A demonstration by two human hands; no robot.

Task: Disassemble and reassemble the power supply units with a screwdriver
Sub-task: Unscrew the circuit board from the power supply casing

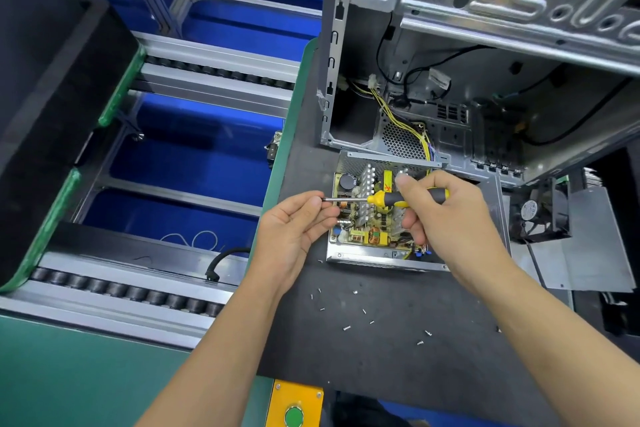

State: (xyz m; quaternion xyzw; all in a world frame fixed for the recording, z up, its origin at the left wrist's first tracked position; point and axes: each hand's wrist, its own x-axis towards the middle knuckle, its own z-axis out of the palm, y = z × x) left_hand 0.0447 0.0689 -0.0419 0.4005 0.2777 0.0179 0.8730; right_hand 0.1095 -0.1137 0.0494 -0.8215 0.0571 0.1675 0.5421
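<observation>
Head view: open power supply unit (375, 218), a silver metal box with its circuit board exposed, sits on the dark grey work mat (381, 340), just near of the open silver computer case (485, 62). Right hand (446, 215) grips the black-and-yellow handle of the screwdriver (391, 199), fingers curled round it; tool held level above the board, shaft pointing left. Left hand (298, 225) pinches the shaft tip between thumb and fingertips; whether a screw is there cannot be told. Small silver loose screws (363, 311) lie scattered on the mat near of the unit. Black fan (540, 215) lies right of the unit. Roller conveyor (138, 295) at left.
</observation>
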